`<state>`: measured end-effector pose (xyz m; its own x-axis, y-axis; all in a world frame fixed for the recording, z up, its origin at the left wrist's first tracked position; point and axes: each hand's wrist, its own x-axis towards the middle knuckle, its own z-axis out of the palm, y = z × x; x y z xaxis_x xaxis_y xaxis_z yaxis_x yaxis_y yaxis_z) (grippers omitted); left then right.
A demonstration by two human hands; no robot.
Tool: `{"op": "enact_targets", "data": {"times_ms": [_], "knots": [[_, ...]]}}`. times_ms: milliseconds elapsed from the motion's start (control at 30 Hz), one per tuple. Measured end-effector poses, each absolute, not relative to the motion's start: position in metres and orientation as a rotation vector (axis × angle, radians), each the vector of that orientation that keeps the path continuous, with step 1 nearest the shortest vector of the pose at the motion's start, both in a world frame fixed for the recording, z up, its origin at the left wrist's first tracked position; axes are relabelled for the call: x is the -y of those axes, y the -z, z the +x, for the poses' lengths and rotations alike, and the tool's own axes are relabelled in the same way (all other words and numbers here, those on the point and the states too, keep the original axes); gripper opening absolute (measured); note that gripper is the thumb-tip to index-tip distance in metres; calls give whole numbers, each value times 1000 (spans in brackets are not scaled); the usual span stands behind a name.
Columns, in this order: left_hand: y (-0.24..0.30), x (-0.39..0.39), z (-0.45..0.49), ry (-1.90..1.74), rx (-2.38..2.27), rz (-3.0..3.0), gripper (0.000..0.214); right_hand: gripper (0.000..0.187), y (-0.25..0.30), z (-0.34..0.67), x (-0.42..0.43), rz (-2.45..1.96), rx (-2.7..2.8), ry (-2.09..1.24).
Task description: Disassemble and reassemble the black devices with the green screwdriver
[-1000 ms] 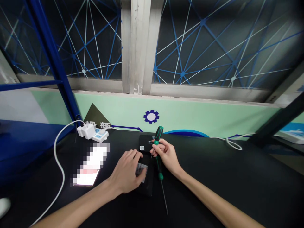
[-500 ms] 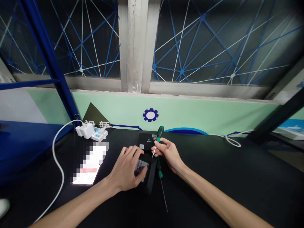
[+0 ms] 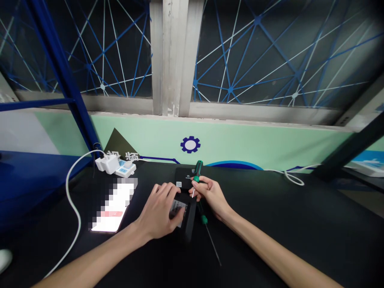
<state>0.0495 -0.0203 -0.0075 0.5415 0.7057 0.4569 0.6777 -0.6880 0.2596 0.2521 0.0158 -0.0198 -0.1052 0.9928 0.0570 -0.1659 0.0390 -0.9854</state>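
Note:
My left hand is curled over a black device, fingers at its far edge and thumb over its printed label. In my right hand is a screwdriver with a green-and-black handle, pinched near the base of the handle. Its thin shaft slants down to the device's far right corner; whether the tip touches is too small to tell. A second green-handled screwdriver extends from below the right fingers, its long shaft pointing towards me. The fingers hide its upper handle, so I cannot tell if they hold it.
Behind the device lies a flat black box with a small square code label. To the left are a lit phone, a white plug on a power strip, and a white cable. Another white cable lies back right.
The held screwdriver has shifted slightly left and leans less to the right. The second screwdriver's shaft has swung to the right. My left hand remains on the device.

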Motion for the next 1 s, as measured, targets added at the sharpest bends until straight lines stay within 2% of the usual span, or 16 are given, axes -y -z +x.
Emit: {"op": "enact_targets", "data": {"times_ms": [533,767,900,1000], "knots": [[8,21,50,-799,-1299,2663,15,42,15,248,-9,-912,1253,-1079],[14,20,48,-784,-1377,2561,16,31,13,263,-8,-846,1201,-990],[15,18,48,-768,-1411,2514,16,21,15,266,-8,-834,1110,-1045],[15,18,48,-770,-1423,2486,17,34,14,265,-9,-870,1011,-1068]]}}
